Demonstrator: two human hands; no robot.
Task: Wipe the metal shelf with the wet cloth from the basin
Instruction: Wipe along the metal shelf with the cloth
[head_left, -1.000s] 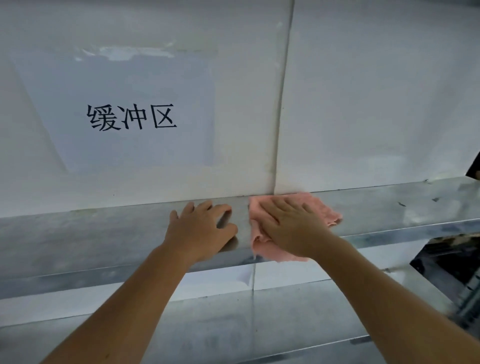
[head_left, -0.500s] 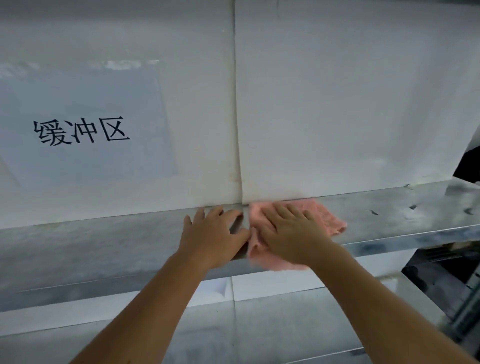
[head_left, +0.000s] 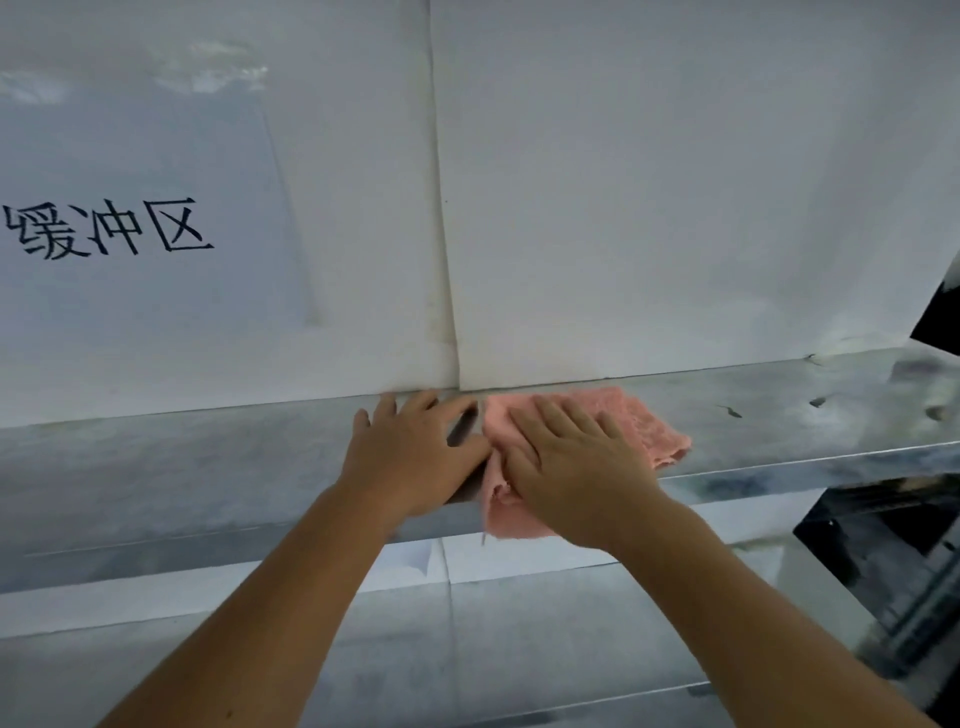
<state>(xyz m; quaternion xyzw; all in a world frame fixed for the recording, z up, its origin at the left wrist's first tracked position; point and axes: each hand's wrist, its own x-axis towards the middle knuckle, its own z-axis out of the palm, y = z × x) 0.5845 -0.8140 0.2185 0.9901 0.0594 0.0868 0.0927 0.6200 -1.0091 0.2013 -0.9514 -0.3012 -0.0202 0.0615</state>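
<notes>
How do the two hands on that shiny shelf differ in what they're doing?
The right hand lies flat, fingers spread, pressing on the pink cloth; the left hand rests on bare metal beside the cloth. The right hand's fingers stretch out straight, while the left hand's thumb hooks over the front edge of the shelf. Both are palm down on the same upper shelf, side by side.

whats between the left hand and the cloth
Head view: nothing. The left hand lies flat on the shelf, its thumb about touching the cloth edge.
</notes>
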